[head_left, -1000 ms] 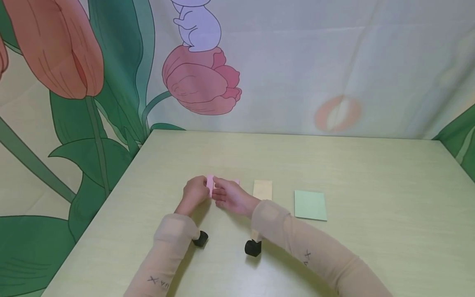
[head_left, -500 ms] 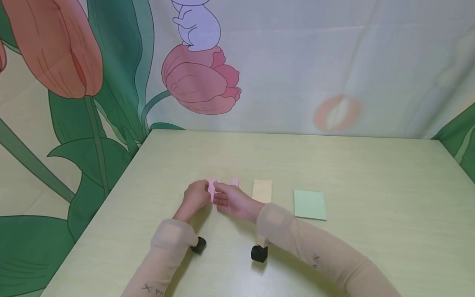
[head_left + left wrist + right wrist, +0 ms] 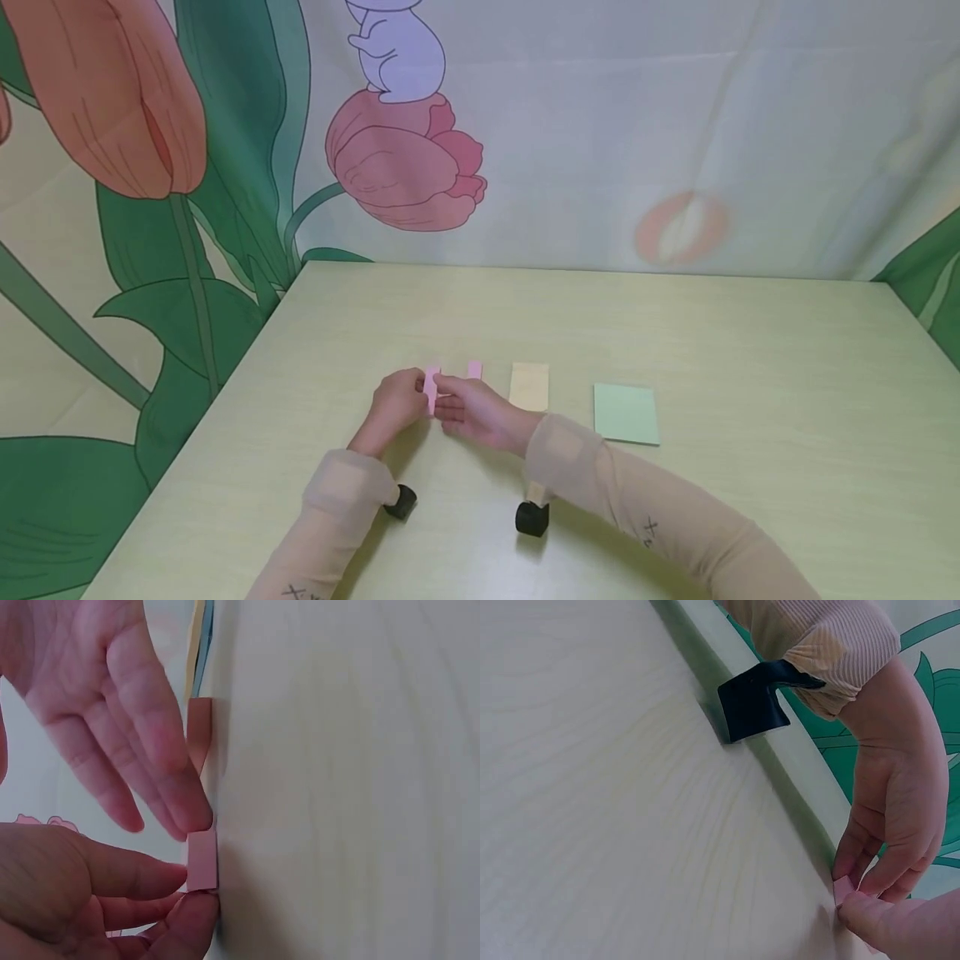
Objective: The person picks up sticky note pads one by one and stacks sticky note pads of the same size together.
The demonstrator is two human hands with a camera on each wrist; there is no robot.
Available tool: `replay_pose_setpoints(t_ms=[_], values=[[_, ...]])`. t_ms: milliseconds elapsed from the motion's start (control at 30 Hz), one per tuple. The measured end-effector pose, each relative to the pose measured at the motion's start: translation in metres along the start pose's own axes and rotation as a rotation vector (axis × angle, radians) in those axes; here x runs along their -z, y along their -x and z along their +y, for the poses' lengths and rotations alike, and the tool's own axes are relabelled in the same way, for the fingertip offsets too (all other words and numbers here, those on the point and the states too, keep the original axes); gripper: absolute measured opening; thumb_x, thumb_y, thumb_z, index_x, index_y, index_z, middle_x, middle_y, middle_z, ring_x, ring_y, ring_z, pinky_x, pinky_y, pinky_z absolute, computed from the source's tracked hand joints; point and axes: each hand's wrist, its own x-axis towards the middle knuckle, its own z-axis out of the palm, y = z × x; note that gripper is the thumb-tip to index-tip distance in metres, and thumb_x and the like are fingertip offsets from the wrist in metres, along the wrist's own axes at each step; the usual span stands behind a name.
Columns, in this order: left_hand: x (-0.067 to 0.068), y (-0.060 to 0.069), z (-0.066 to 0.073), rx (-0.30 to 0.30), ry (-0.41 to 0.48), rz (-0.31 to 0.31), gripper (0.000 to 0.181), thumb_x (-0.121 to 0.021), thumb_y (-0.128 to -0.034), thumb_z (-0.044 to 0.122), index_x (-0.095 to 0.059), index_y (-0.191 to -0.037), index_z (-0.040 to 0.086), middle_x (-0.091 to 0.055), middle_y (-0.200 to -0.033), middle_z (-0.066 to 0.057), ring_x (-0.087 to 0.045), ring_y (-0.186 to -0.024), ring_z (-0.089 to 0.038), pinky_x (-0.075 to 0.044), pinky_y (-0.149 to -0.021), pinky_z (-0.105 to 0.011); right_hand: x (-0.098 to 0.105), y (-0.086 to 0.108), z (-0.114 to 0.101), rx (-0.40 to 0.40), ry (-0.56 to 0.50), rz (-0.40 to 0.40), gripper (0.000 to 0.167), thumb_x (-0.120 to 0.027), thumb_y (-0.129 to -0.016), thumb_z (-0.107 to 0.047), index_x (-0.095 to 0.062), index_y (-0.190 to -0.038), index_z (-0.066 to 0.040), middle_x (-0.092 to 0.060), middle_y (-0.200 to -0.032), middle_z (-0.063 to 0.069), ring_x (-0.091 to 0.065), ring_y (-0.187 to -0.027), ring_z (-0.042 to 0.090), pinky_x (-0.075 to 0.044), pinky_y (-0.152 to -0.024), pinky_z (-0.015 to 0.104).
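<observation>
A narrow pink sticky note pad point(image 3: 431, 392) stands between the two hands on the table, its end face showing in the left wrist view point(image 3: 202, 860). My left hand point(image 3: 398, 404) pinches it between thumb and fingertips from the left. My right hand point(image 3: 480, 410) is on its other side, with mostly straight fingers; a fingertip touches the pad's edge in the left wrist view. Just behind the right hand lies a second pink pad point(image 3: 475, 369), partly hidden. Beside it is a pale yellow pad point(image 3: 529, 386), its near end covered by the right sleeve.
A square light green pad point(image 3: 627, 414) lies to the right of the right forearm on the table point(image 3: 750, 358). Black wrist camera mounts point(image 3: 532, 518) hang below both sleeves. A printed cloth point(image 3: 570, 133) with tulips hangs behind the table's far edge.
Both hands have shifted slightly toward the near edge and right, the pink pad with them. More of the second pink pad shows now. The yellow and green pads stay put.
</observation>
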Motion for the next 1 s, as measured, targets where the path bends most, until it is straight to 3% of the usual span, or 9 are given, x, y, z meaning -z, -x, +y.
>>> replay_pose_setpoints(t_ms=[200,300,367,433,600,867,1000], values=[[0.011,-0.004,-0.001,0.008,-0.008,-0.004,0.036,-0.048,-0.0816,0.013,-0.054,-0.112,-0.004,-0.059,-0.11,-0.016,-0.053,-0.087,-0.023,-0.045,-0.078,-0.036,0.003,0.01,-0.01,0.004,0.083,0.041,0.056,-0.04,-0.092,-0.024,-0.02,-0.136,0.006,-0.028,-0.137,0.027,-0.028,-0.128,0.036,-0.023,-0.106,0.042],[0.021,-0.007,0.0,0.006,-0.025,-0.002,0.032,-0.047,-0.0831,0.018,-0.057,-0.106,-0.002,-0.061,-0.098,-0.013,-0.052,-0.079,-0.02,-0.044,-0.068,-0.03,0.008,0.016,-0.017,0.018,0.136,0.048,0.057,-0.04,-0.092,-0.024,-0.019,-0.135,0.008,-0.029,-0.136,0.028,-0.03,-0.128,0.036,-0.025,-0.105,0.041],[0.027,-0.01,0.001,0.006,-0.032,-0.006,0.027,-0.047,-0.0834,0.019,-0.059,-0.098,0.0,-0.059,-0.085,-0.008,-0.049,-0.069,-0.017,-0.04,-0.059,-0.026,0.013,0.021,-0.022,0.029,0.166,0.042,0.058,-0.041,-0.092,-0.023,-0.019,-0.135,0.009,-0.029,-0.136,0.028,-0.03,-0.128,0.036,-0.025,-0.105,0.042],[0.032,-0.013,0.002,0.016,-0.05,-0.014,0.021,-0.047,-0.0834,0.021,-0.058,-0.08,0.003,-0.05,-0.067,-0.002,-0.041,-0.058,-0.013,-0.031,-0.05,-0.022,0.02,0.027,-0.027,0.036,0.192,0.03,0.056,-0.041,-0.092,-0.022,-0.02,-0.134,0.009,-0.03,-0.136,0.028,-0.032,-0.127,0.036,-0.026,-0.105,0.041],[0.039,-0.017,0.005,0.065,-0.114,-0.055,0.031,-0.045,-0.084,0.027,-0.038,-0.057,0.013,-0.034,-0.052,0.004,-0.029,-0.049,-0.01,-0.021,-0.044,-0.021,0.038,0.043,-0.032,0.034,0.285,-0.008,0.049,-0.04,-0.092,-0.02,-0.031,-0.131,0.007,-0.037,-0.132,0.025,-0.04,-0.122,0.033,-0.03,-0.103,0.04],[0.039,-0.023,0.009,0.073,-0.192,-0.092,0.04,-0.048,-0.0843,0.036,-0.037,-0.053,0.013,-0.028,-0.048,0.004,-0.027,-0.047,-0.01,-0.019,-0.043,-0.022,0.065,0.063,-0.028,0.037,0.385,-0.06,0.045,-0.039,-0.093,-0.018,-0.034,-0.129,0.008,-0.043,-0.127,0.024,-0.049,-0.114,0.028,-0.035,-0.1,0.038],[0.039,-0.025,0.013,0.078,-0.219,-0.111,0.039,-0.049,-0.0839,0.041,-0.041,-0.059,0.012,-0.033,-0.054,0.002,-0.033,-0.052,-0.012,-0.024,-0.046,-0.023,0.073,0.068,-0.027,0.029,0.396,-0.056,0.045,-0.04,-0.093,-0.018,-0.035,-0.129,0.008,-0.043,-0.127,0.025,-0.05,-0.112,0.027,-0.036,-0.099,0.037]])
